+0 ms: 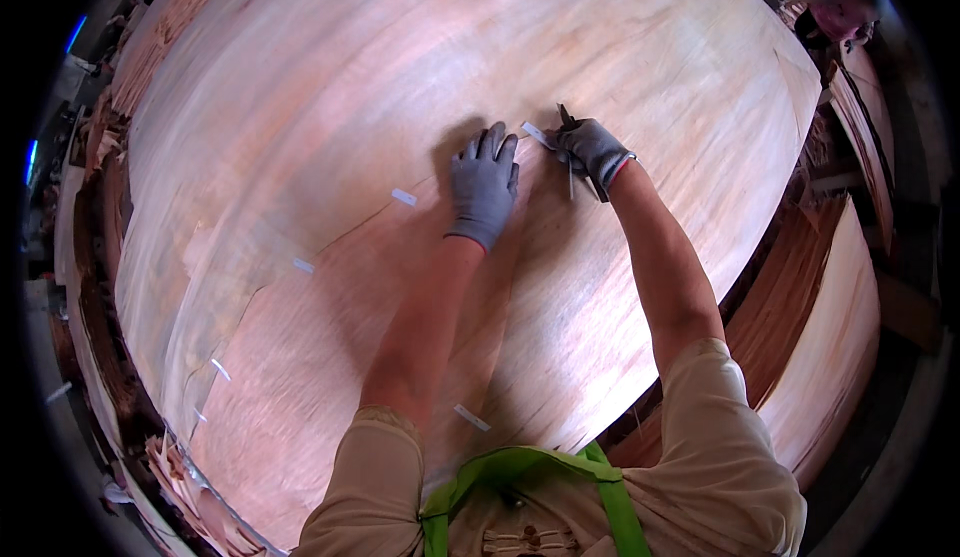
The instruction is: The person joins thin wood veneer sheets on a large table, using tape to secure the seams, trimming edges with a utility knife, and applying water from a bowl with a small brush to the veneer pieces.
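Pale wood veneer, dotted with white strips, extends beside other sheets; left hand rests flat, fingers extended; right hand grips a dark tool.

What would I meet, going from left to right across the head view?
Lower blue light, first white strip, second strip, third strip, fourth strip, left gloved hand, right gloved hand, pale wood at lower right.

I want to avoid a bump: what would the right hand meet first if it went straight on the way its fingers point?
Most likely the white strip close by the right hand, unless it is already gripped, then perhaps the left hand; depth over the wood sheet is hard to judge.
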`<state>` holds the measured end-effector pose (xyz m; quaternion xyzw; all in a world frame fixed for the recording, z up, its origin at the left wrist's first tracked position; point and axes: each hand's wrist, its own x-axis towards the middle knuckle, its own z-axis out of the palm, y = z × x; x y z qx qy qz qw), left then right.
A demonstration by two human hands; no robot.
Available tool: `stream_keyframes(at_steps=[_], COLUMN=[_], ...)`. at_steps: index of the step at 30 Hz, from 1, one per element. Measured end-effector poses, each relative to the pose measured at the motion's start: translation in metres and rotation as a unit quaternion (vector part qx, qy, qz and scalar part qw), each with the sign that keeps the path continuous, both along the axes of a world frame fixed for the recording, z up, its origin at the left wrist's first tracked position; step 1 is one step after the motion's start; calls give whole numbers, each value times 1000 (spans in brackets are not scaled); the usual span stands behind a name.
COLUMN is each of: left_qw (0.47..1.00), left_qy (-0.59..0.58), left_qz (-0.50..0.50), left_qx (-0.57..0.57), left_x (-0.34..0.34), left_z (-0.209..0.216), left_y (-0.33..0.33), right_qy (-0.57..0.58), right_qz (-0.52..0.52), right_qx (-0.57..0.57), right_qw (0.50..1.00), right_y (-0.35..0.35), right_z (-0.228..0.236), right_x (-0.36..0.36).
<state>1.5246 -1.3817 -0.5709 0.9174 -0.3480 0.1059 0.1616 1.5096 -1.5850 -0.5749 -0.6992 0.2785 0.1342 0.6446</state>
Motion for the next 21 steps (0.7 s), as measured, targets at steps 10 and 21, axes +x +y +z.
stream_keyframes(at_steps=[10,21], left_qw=[995,976], left_qy=[-61,-77], left_qz=[65,202], left_qx=[-52,30], left_x=[3,-28], left_z=[-2,-8], left_y=[17,112], right_qy=[-69,-26], right_qz=[-33,-224], right_qx=[7,-36], right_qw=[997,974], right_y=[-9,-140], right_z=[35,7], right_x=[-44,-227])
